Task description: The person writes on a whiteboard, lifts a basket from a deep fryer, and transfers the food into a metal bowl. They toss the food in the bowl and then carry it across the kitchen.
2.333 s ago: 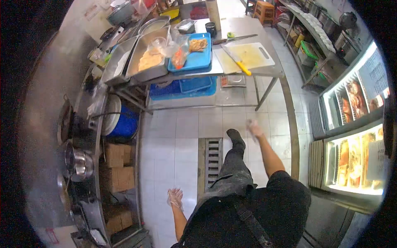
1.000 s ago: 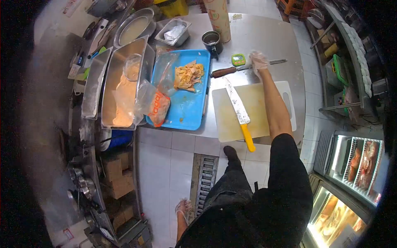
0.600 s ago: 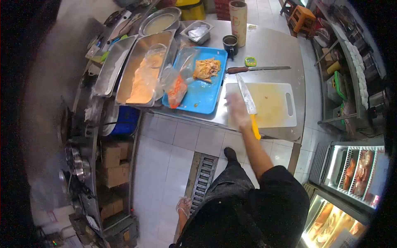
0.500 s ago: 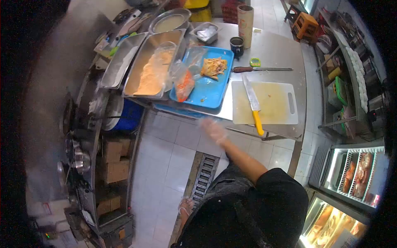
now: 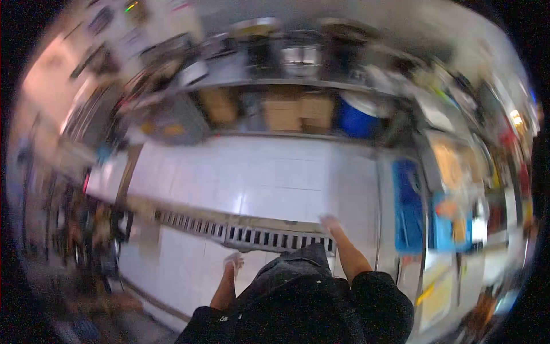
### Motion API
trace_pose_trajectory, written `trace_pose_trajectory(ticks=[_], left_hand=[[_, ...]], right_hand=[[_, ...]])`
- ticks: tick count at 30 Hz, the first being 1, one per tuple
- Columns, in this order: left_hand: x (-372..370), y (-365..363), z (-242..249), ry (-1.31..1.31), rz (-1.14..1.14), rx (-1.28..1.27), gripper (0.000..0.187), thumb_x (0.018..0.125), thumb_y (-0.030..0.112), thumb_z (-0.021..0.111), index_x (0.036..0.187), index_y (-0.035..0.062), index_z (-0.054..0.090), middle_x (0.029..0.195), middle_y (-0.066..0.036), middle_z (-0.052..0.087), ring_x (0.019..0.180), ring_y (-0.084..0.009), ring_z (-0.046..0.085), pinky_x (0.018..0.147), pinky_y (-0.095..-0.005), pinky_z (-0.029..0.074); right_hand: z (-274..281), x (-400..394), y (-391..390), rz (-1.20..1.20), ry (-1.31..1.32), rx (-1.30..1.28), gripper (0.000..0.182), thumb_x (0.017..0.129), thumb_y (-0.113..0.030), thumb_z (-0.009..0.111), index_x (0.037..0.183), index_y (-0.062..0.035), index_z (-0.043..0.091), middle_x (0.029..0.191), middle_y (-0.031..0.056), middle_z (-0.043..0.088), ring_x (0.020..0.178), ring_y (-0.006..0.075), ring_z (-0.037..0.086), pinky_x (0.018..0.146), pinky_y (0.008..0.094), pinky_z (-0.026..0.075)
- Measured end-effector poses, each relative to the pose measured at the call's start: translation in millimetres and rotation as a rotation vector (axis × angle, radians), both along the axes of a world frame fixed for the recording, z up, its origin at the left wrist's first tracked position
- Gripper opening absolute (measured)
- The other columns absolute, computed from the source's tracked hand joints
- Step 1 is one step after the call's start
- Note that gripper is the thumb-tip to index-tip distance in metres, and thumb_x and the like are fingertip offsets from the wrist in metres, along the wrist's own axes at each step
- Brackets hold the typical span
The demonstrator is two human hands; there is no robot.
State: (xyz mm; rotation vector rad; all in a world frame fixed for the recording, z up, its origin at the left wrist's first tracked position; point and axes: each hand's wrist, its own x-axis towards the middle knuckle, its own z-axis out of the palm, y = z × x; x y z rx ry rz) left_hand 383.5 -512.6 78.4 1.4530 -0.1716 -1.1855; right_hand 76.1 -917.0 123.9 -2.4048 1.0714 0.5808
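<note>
My left hand (image 5: 234,261), in a clear glove, hangs low at my side over the tiled floor. Its fingers are loosely apart, with nothing in them. My right hand (image 5: 330,222) is held out above the floor near the end of the drain grate (image 5: 269,238); motion smears its fingers, and no object shows in it. To the right, apart from both hands, stand a blue tray (image 5: 441,241) with food and a cutting board (image 5: 438,289) with a yellow-handled knife (image 5: 425,296) on it.
Ahead runs a shelf unit (image 5: 246,84) bearing pots, with cardboard boxes (image 5: 281,114) and a blue tub (image 5: 356,119) below. A metal pan of orange crumbs (image 5: 448,163) is at right. White floor tiles (image 5: 240,172) lie between me and the shelves.
My view has swung left, from the worktable towards the shelves, so the table now sits at the right edge. My right hand has moved away from the table edge; my left hand shows more fully.
</note>
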Motion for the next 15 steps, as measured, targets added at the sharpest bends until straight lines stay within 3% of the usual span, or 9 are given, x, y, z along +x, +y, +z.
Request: trace_pose_trajectory(ticks=[1, 2, 4, 6, 9, 11, 13, 15], left_hand=[[9, 8, 8, 0.186, 0.147, 0.082, 0.035, 0.084, 0.035, 0.043, 0.103, 0.0072, 0.049, 0.094, -0.012, 0.057, 0.071, -0.0236, 0.054, 0.055, -0.0331, 0.043], [22, 4, 15, 0.377, 0.272, 0.145, 0.028, 0.084, 0.031, 0.044, 0.095, 0.007, 0.052, 0.088, -0.011, 0.058, 0.063, -0.0209, 0.054, 0.049, -0.0305, 0.04], [32, 11, 21, 0.331, 0.384, 0.18, 0.033, 0.083, 0.036, 0.044, 0.1, 0.0079, 0.051, 0.092, -0.011, 0.057, 0.068, -0.0224, 0.055, 0.054, -0.0334, 0.043], [50, 3, 31, 0.276, 0.477, 0.231, 0.039, 0.082, 0.04, 0.044, 0.105, 0.0088, 0.049, 0.095, -0.011, 0.056, 0.073, -0.024, 0.056, 0.058, -0.0363, 0.045], [105, -34, 70, 0.082, 0.661, 0.247, 0.033, 0.083, 0.037, 0.045, 0.098, 0.0083, 0.052, 0.088, -0.011, 0.058, 0.065, -0.0212, 0.056, 0.054, -0.0326, 0.045], [183, -60, 84, -0.009, 0.505, 0.202, 0.024, 0.084, 0.03, 0.043, 0.083, 0.0078, 0.052, 0.074, -0.008, 0.058, 0.052, -0.0175, 0.049, 0.045, -0.0284, 0.038], [252, -84, 87, -0.002, 0.588, 0.093, 0.028, 0.084, 0.032, 0.041, 0.078, 0.0078, 0.053, 0.068, -0.005, 0.056, 0.052, -0.0166, 0.05, 0.046, -0.0266, 0.04], [299, -108, 105, 0.034, 0.674, 0.077, 0.027, 0.083, 0.032, 0.043, 0.083, 0.0069, 0.054, 0.072, -0.007, 0.057, 0.055, -0.0176, 0.052, 0.047, -0.0273, 0.041]], right_hand=[[1, 43, -14, 0.105, 0.011, -0.017, 0.036, 0.085, -0.03, 0.037, 0.111, -0.0049, 0.044, 0.102, 0.0137, 0.05, 0.094, 0.0262, 0.048, 0.082, 0.04, 0.039], [-35, 21, 13, 0.168, -0.014, -0.028, 0.035, 0.085, -0.029, 0.038, 0.109, -0.0049, 0.045, 0.1, 0.0133, 0.051, 0.093, 0.0257, 0.048, 0.081, 0.0398, 0.04], [-97, -16, 33, 0.278, -0.068, -0.04, 0.033, 0.084, -0.028, 0.04, 0.107, -0.0048, 0.046, 0.097, 0.0126, 0.051, 0.09, 0.0248, 0.049, 0.079, 0.0394, 0.041], [-161, -83, -7, 0.365, -0.138, -0.04, 0.031, 0.083, -0.026, 0.042, 0.104, -0.0047, 0.048, 0.095, 0.0119, 0.052, 0.088, 0.0239, 0.05, 0.077, 0.039, 0.042], [-207, 5, -52, 0.405, -0.25, 0.013, 0.027, 0.082, -0.024, 0.045, 0.1, -0.0047, 0.05, 0.09, 0.0108, 0.053, 0.084, 0.0226, 0.051, 0.074, 0.0383, 0.044], [-230, 62, -65, 0.381, -0.306, 0.06, 0.025, 0.081, -0.023, 0.048, 0.098, -0.0046, 0.052, 0.087, 0.0101, 0.054, 0.081, 0.0217, 0.051, 0.072, 0.0379, 0.045], [-233, 155, -87, 0.343, -0.354, 0.107, 0.023, 0.08, -0.022, 0.05, 0.095, -0.0045, 0.053, 0.084, 0.0094, 0.054, 0.078, 0.0208, 0.052, 0.07, 0.0374, 0.046], [-219, 237, -121, 0.308, -0.402, 0.136, 0.021, 0.08, -0.021, 0.052, 0.092, -0.0045, 0.055, 0.081, 0.0087, 0.055, 0.076, 0.0199, 0.053, 0.068, 0.037, 0.047]])
